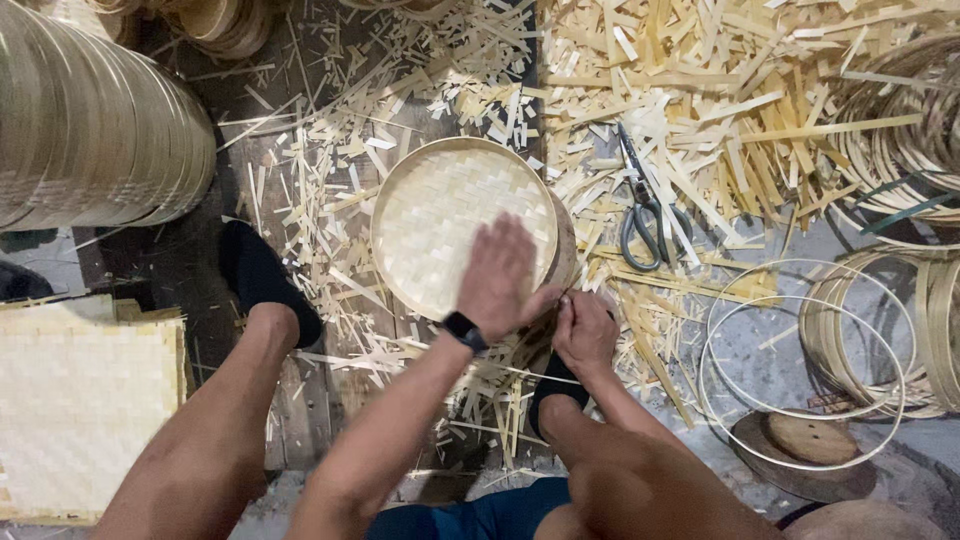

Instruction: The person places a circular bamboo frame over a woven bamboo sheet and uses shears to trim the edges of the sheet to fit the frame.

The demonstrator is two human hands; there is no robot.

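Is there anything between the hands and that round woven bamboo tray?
Nothing visible. The left hand lies flat on the woven bamboo tray, and the right hand pinches its near rim. The scissors lie apart to the right among bamboo offcuts.

Bamboo-craft workshop: floor strewn with bamboo offcuts (700, 90), stacked hoops (90, 120), woven mat (80, 400), scissors (645, 205).
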